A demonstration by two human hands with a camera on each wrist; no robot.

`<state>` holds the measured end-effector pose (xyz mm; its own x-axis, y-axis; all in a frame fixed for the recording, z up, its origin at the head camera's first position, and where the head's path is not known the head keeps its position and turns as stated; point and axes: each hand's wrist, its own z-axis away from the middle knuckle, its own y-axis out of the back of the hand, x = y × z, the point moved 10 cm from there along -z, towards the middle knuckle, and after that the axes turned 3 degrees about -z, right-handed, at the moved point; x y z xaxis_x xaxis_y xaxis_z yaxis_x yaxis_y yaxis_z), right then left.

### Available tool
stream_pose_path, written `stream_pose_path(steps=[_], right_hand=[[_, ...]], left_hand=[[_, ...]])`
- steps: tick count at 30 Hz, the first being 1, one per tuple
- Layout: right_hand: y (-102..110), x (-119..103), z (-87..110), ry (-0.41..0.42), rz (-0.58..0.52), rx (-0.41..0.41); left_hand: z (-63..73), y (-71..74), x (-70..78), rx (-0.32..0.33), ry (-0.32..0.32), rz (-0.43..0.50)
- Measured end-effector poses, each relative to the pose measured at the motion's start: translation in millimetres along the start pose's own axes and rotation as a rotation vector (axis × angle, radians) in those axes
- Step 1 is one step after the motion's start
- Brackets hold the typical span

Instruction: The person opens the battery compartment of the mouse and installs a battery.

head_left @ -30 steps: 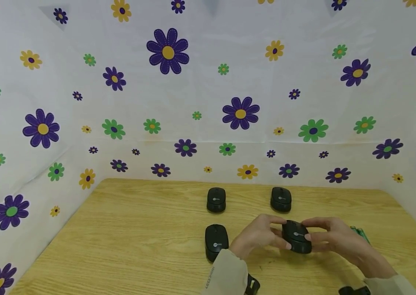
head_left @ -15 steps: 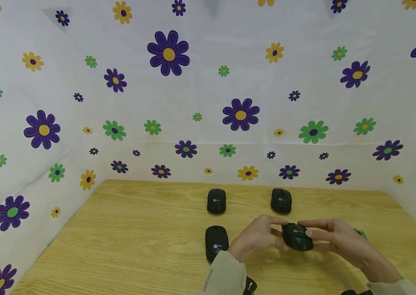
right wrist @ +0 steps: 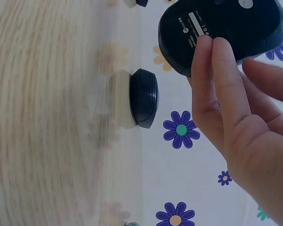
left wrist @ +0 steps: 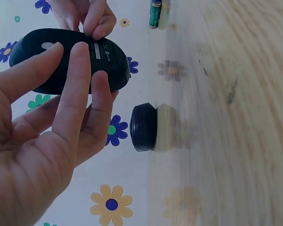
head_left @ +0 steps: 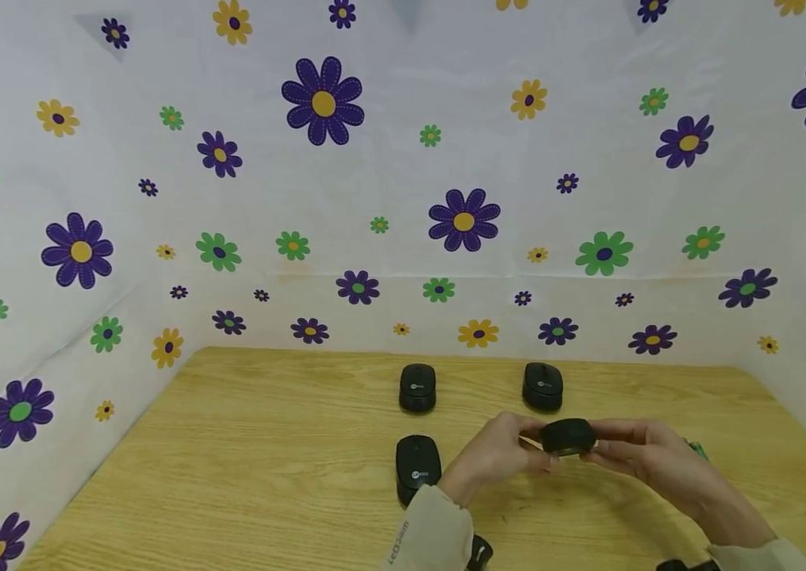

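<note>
Both hands hold a black computer mouse (head_left: 569, 437) above the wooden table, tilted so its rear edge faces the head camera. My left hand (head_left: 492, 456) grips its left side, and my right hand (head_left: 660, 460) grips the right. In the left wrist view the underside of the mouse (left wrist: 114, 61) shows a white label, with fingertips of the left hand (left wrist: 52, 127) on it. From the right wrist, the same underside (right wrist: 226, 23) carries small printed text and a pale round spot; two fingertips of the right hand (right wrist: 254, 117) touch it near the label.
Two black mice, one at the back middle (head_left: 418, 388) and one at the back right (head_left: 543, 387), stand on the table (head_left: 267, 468). A third mouse (head_left: 418, 468) lies beside the left sleeve. Green batteries (head_left: 697, 450) lie behind the right hand, partly hidden.
The held mouse has tipped: its logo-bearing top has turned out of sight and its rear edge now faces the head camera. It sits slightly higher; both hands keep hold of it.
</note>
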<state>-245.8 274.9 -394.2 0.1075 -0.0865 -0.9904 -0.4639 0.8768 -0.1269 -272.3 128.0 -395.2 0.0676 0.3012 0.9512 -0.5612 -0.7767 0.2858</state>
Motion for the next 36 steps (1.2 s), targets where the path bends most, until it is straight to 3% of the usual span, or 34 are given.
stream_pose_path(steps=[8, 17, 26, 32, 36], right_hand=[[-3.0, 0.5, 2.1, -0.068, 0.223, 0.072], [-20.8, -8.1, 0.1, -0.070, 0.236, 0.100], [-38.6, -13.0, -5.8, -0.057, 0.243, 0.087], [-45.8, -16.8, -12.3, -0.041, 0.329, 0.133], [-55.4, -21.0, -16.3, 0.000, 0.322, 0.115]], left_hand=[[5.6, 0.5, 3.1, 0.001, -0.002, 0.035], [18.1, 10.6, 13.6, -0.027, -0.050, 0.024], [27.6, 25.8, 17.1, -0.001, -0.087, -0.120], [35.4, 32.4, 16.9, -0.011, -0.123, -0.017], [41.7, 38.8, 16.6, -0.001, -0.138, 0.025]])
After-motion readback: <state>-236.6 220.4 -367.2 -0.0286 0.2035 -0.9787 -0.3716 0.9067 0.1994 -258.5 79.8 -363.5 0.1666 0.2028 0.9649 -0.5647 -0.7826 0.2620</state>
